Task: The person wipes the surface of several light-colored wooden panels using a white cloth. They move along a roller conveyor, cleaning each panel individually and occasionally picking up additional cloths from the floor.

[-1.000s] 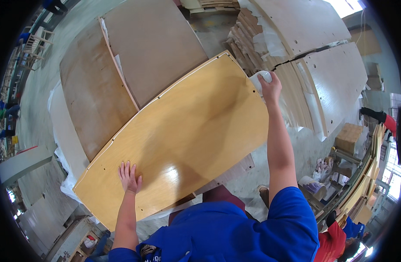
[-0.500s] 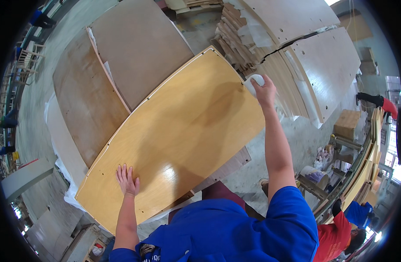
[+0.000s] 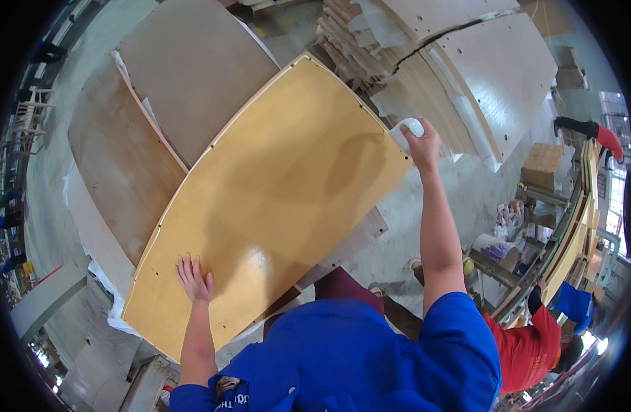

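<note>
A large curved-edge wooden panel [image 3: 281, 165], yellow-brown and glossy, lies slantwise before me. A thin white strip [image 3: 212, 147] runs along its far left edge and round the top corner. My left hand [image 3: 194, 278] rests flat on the panel's near left part, fingers stretched out. At the right end, my right hand [image 3: 425, 143] grips a roll of white tape [image 3: 413, 126] between thumb and fingers. A short white band from the roll reaches the panel's right edge, close to a dark hole.
Beneath and beyond the panel lie larger brown boards [image 3: 198, 69]. Stacked pale panels [image 3: 497, 75] with holes stand at the far right. On the right are a cardboard box [image 3: 543, 165], a bucket [image 3: 495, 251] and a person in red [image 3: 528, 350].
My right hand has moved with the roll along the panel's right edge, toward the near right corner. My left hand stays on the panel. The whole view has shifted slightly.
</note>
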{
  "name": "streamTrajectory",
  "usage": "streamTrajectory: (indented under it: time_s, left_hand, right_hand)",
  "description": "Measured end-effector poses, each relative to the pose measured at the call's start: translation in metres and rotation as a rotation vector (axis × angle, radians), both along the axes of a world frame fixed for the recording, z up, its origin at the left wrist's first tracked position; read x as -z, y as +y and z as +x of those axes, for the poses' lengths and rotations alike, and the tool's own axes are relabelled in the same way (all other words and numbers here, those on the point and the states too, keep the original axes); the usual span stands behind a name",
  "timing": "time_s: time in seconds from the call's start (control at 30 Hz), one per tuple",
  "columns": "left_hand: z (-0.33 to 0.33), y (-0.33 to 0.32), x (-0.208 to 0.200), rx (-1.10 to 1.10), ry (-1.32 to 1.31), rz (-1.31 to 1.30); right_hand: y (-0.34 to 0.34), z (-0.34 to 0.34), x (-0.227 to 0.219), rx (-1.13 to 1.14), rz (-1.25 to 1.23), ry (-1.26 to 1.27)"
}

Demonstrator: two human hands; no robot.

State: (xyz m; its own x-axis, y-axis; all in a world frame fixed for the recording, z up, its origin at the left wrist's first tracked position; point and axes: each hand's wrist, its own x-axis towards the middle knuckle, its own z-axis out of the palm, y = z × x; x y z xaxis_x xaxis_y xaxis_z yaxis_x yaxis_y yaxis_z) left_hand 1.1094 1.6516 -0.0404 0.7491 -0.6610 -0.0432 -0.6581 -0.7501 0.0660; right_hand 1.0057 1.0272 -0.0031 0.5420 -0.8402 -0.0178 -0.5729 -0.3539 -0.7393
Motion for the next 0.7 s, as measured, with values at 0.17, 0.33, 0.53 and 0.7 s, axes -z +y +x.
streamTrajectory:
  time_s: [0.17, 0.33, 0.53, 0.7]
  left_hand:
    - [0.001, 0.002, 0.001, 0.020, -0.022, -0.005]
    - [0.001, 0.001, 0.004, 0.039, -0.047, -0.016]
    - [-0.004, 0.001, 0.003, 0.020, -0.025, -0.001]
    - [-0.002, 0.007, 0.009, -0.017, 0.004, -0.049]
  right_hand:
    - [0.002, -0.040, 0.002, 0.060, -0.046, 0.044]
    - [0.003, -0.065, -0.002, 0.087, -0.057, 0.070]
    - [0.000, -0.073, 0.003, 0.056, -0.108, 0.111]
    - [-0.010, -0.089, 0.013, 0.053, -0.116, 0.120]
